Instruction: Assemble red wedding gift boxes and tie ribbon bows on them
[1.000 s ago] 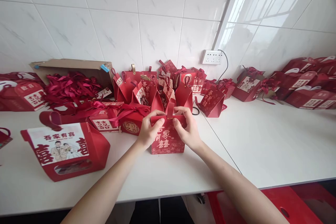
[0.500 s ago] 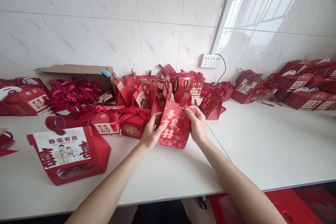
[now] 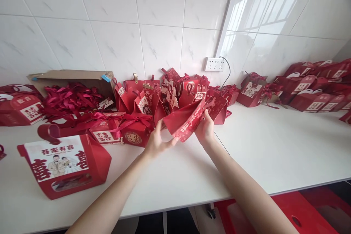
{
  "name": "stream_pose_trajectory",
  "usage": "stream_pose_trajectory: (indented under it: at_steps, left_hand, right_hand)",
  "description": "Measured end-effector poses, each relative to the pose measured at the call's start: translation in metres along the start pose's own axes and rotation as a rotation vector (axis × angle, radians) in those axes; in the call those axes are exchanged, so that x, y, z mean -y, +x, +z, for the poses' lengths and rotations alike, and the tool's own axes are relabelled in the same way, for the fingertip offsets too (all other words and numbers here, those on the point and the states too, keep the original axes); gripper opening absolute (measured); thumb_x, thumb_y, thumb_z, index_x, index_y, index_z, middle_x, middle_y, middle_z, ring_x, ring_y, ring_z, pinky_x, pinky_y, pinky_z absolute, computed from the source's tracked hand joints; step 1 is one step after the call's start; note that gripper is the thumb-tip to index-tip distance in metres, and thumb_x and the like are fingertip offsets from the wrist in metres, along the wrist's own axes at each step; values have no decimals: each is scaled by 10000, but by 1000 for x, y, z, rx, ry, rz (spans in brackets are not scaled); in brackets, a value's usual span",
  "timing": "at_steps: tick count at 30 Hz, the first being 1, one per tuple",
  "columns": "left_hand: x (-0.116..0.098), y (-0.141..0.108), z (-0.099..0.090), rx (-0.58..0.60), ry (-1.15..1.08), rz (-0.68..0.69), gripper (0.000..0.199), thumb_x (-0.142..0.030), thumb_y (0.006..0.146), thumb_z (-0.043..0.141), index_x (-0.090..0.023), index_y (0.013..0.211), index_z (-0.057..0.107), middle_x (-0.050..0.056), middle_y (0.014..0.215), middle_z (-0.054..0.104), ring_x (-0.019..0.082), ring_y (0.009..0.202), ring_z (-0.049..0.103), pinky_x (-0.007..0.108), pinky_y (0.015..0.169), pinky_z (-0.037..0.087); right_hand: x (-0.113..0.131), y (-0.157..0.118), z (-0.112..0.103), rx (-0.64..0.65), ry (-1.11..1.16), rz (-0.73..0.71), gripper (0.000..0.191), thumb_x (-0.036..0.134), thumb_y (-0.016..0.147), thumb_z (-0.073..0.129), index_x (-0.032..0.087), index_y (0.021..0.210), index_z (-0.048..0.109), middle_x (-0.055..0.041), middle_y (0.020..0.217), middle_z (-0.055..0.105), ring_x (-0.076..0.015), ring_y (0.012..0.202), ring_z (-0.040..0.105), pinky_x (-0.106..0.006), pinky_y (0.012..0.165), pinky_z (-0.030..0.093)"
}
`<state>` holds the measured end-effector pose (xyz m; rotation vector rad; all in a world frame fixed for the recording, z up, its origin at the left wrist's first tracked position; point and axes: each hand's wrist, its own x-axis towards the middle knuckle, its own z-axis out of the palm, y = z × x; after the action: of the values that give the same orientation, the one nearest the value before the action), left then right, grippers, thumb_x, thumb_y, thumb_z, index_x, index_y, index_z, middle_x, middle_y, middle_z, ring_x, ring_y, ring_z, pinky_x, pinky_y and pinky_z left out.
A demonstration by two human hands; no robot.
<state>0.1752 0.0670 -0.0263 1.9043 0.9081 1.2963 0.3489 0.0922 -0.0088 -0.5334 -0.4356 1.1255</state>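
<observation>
A red gift box with pale floral print is tilted above the white table, its plain red side turned up. My left hand is at the box's lower left, thumb apart from the fingers, some of which are hidden behind the box. At its right edge, my right hand grips the box between thumb and fingers. Just behind stand several red boxes with loops and tags. A box with a gold round emblem and a ribbon bow sits left of my left hand.
A large red box with a couple picture stands front left on the white table. Behind it, a cardboard box holds red ribbons. Stacked red boxes are far right, near a wall socket strip. Red stools are below.
The held box has turned from its printed face toward a tilted side view. My left thumb has come away from its front. The whole view has shifted slightly.
</observation>
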Motion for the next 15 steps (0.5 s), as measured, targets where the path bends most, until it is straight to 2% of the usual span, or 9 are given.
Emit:
stream_pose_trajectory:
  at_steps: [2, 5, 10, 15]
  left_hand:
    - [1, -2, -1, -17, 174, 75, 672, -304, 664, 681, -187, 1262, 398, 107, 1240, 563, 256, 1145, 547, 380, 972, 455]
    - [1, -3, -2, -18, 290, 170, 728, -239, 668, 640, -194, 1332, 345, 104, 1316, 514, 240, 1198, 513, 355, 1004, 438]
    - [2, -3, -3, -12, 315, 218, 751, -225, 667, 626, -202, 1357, 330, 105, 1354, 483, 248, 1246, 475, 367, 1037, 416]
    - [3, -3, -3, -11, 303, 215, 740, -262, 676, 626, -194, 1352, 332, 118, 1337, 490, 255, 1218, 499, 379, 1019, 432]
  right_hand:
    - [-4, 1, -2, 30, 3, 80, 190, 392, 812, 510, 222, 839, 592, 15, 790, 661, -156, 779, 627, -300, 736, 500]
    - [-8, 2, -5, 51, 18, 164, 179, 366, 781, 494, 213, 775, 588, -5, 757, 668, -165, 741, 636, -304, 718, 508]
    - [-10, 1, -9, 123, -21, 166, 220, 386, 709, 502, 206, 748, 623, -55, 789, 690, -217, 790, 644, -368, 770, 513]
    - [-10, 1, -11, 88, 21, 197, 208, 336, 685, 502, 210, 791, 628, -28, 805, 686, -194, 789, 638, -338, 751, 511]
